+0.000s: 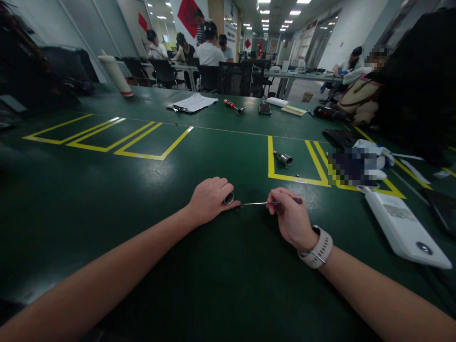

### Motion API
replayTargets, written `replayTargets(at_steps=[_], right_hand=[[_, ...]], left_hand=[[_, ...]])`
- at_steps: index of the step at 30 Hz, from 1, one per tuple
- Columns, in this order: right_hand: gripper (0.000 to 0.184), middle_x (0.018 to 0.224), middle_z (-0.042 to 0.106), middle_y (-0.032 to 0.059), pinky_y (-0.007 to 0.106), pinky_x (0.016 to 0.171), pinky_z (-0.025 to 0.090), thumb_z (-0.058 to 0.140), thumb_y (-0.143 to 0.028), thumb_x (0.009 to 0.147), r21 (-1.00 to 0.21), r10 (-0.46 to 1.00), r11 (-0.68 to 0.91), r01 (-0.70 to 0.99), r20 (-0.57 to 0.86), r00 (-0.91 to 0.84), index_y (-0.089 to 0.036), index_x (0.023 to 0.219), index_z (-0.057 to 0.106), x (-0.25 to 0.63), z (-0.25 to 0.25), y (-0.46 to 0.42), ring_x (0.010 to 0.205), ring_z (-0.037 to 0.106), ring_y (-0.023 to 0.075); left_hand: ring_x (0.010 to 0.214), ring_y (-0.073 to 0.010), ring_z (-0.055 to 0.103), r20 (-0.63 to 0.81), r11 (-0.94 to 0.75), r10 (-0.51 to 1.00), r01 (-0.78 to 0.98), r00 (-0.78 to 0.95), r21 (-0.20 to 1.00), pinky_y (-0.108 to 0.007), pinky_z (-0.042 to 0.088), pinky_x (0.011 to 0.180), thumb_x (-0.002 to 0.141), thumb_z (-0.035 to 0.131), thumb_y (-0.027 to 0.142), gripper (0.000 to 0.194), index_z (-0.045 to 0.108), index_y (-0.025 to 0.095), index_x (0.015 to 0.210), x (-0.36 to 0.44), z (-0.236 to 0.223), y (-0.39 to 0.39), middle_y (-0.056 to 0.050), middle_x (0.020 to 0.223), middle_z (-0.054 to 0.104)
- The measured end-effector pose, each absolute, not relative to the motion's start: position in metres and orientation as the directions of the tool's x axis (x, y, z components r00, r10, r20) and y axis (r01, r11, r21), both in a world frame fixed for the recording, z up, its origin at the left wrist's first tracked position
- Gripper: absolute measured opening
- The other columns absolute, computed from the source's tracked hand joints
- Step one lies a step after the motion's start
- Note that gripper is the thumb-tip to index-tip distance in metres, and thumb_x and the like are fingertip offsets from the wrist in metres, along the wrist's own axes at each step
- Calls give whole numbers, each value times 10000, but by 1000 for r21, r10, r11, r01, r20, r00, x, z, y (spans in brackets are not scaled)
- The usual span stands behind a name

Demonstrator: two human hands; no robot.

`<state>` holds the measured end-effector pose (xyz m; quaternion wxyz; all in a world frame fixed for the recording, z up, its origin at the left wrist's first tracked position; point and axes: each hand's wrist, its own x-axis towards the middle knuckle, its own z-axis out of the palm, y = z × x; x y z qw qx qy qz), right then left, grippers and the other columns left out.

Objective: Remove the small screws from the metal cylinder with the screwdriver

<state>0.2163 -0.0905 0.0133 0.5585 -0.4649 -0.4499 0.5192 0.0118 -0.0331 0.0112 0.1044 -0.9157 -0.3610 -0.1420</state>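
Note:
My left hand (209, 202) is closed around a metal tube-like fitting (228, 198), whose round open end shows beside the thumb. My right hand (290, 216) grips a thin screwdriver (254, 204) by its dark purple handle. The shaft lies almost level and points left, its tip close to my left thumb tip. A tiny dark piece (237, 210) is just below that tip; whether the screwdriver touches it I cannot tell. Most of the fitting is hidden by my left fingers.
A similar metal fitting (284, 158) lies inside a yellow-taped box (302, 180) with a small dark bit. Farther back are clipped papers (194, 102), a red-handled screwdriver (231, 104) and a phone (264, 109). At right lies a white device (406, 228). People sit behind.

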Motion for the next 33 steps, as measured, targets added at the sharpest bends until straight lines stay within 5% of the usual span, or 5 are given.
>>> replayTargets(at_steps=[16, 22, 27, 30, 33], right_hand=[[246, 599, 529, -29, 270, 572, 381, 512, -291, 868, -994, 990, 103, -33, 106, -88, -193, 661, 602, 218, 5, -92, 587, 488, 125], [108, 809, 622, -1, 311, 707, 455, 553, -299, 861, -976, 985, 170, 136, 167, -32, -214, 858, 619, 217, 7, -90, 765, 576, 153], [176, 1074, 636, 74, 454, 899, 458, 488, -262, 898, -825, 948, 278, 492, 152, -281, -194, 1030, 584, 198, 12, -79, 1011, 590, 214], [169, 1160, 619, 79, 522, 1063, 322, 481, -225, 903, -728, 870, 445, 521, 212, -446, -194, 1054, 550, 184, 10, -78, 1186, 520, 225], [176, 1193, 613, 92, 470, 1108, 294, 483, -204, 902, -660, 764, 565, 495, 191, -617, -172, 1065, 542, 182, 10, -93, 1263, 459, 209]], left_hand=[[629, -161, 527, 376, -567, 761, 824, 528, -10, -258, 345, 513, 815, 520, 535, 389, 586, 153, 843, -11, 15, -54, -45, 770, 589], [702, -162, 573, 307, -463, 873, 844, 380, 272, -261, 411, 573, 811, 571, 415, 266, 572, 179, 934, -16, 22, -65, -36, 858, 614], [823, -193, 609, 254, -368, 929, 725, 268, 583, -290, 475, 698, 742, 640, 350, 251, 610, 183, 927, -14, 30, -64, -42, 919, 654], [820, -208, 620, 185, -282, 959, 672, 213, 684, -305, 487, 707, 698, 675, 334, 283, 631, 174, 927, -14, 35, -63, -52, 928, 669], [820, -215, 628, 129, -209, 977, 616, 172, 760, -315, 497, 720, 669, 698, 320, 319, 637, 169, 944, -14, 38, -63, -53, 927, 675]])
